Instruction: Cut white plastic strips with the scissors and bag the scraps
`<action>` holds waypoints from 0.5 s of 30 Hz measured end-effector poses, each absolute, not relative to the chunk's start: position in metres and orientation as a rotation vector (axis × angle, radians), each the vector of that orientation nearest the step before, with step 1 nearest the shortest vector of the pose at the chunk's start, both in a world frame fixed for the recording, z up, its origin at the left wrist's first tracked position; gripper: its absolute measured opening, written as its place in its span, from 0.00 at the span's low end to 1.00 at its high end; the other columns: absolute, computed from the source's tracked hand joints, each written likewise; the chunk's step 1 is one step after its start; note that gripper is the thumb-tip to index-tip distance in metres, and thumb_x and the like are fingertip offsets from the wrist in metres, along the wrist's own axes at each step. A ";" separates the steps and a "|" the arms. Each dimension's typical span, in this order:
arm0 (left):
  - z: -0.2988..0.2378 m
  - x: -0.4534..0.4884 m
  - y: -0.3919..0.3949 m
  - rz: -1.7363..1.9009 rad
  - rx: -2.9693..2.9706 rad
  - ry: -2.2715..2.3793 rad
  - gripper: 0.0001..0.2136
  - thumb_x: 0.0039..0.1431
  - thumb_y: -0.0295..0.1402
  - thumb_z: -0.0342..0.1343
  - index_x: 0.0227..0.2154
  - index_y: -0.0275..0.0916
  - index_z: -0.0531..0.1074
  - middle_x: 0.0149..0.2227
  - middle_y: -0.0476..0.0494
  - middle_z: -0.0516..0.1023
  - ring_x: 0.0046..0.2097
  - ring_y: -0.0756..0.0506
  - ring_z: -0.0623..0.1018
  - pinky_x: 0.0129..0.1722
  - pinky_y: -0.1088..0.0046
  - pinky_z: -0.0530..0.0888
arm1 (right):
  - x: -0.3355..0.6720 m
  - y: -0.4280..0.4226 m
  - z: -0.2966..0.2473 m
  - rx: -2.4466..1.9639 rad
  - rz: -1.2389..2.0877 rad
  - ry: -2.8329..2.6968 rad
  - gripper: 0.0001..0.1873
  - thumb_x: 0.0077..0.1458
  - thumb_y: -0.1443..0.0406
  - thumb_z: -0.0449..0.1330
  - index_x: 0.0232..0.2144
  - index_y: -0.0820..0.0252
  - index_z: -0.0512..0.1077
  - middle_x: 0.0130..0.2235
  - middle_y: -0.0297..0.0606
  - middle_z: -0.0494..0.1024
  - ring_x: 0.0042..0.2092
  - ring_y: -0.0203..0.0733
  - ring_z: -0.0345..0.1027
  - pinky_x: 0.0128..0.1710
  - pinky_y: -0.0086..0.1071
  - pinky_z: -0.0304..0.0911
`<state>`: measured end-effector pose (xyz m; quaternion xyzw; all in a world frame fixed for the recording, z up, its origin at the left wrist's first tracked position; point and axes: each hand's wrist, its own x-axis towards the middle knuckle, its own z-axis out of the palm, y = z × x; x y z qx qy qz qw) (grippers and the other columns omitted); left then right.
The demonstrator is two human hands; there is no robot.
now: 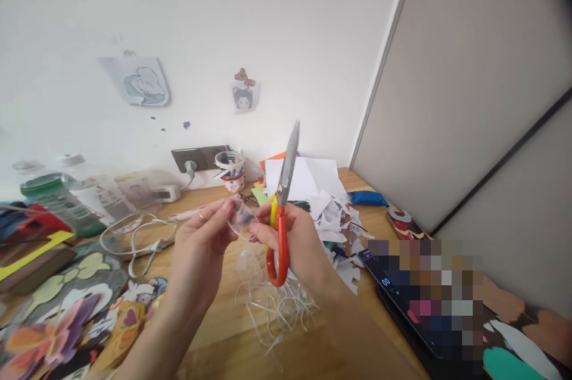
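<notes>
A wooden desk (223,332) runs under everything, crowded at the left with coloured cut-outs (80,320) and a white cable (134,237). A heap of paper scraps (333,213) sits at the back and a tablet (402,302) lies at the right edge. Thin clear trimmings (272,302) lie in a loose tangle just below the hands.

The right hand (304,243) is curled round the scissors (281,213), fingers through the orange and yellow loops, blades closed and pointing straight up. Its fingertips also reach to the clear piece (243,222). The left hand (196,255) is nearly closed, thumb and forefinger pinched on the same piece, which is held in the air between the two hands, above the trimmings.

The piece is small, see-through and probably slippery, so a loosened pinch could drop it into the tangle, where it would be hard to find. With the right hand doing two jobs, the grip on the scissors looks shared. A twist of the wrist could swing the upright tip towards the face or nick the left fingers close by.
</notes>
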<state>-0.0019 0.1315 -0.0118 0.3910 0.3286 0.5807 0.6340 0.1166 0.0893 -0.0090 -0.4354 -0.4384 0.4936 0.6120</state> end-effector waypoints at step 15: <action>-0.010 -0.012 0.136 1.270 1.182 0.905 0.10 0.43 0.31 0.65 0.32 0.38 0.76 0.31 0.46 0.77 0.32 0.50 0.71 0.27 0.81 0.68 | 0.110 0.095 -0.008 -1.031 1.176 -0.996 0.11 0.44 0.63 0.64 0.26 0.59 0.64 0.23 0.25 0.66 0.22 0.28 0.58 0.22 0.24 0.56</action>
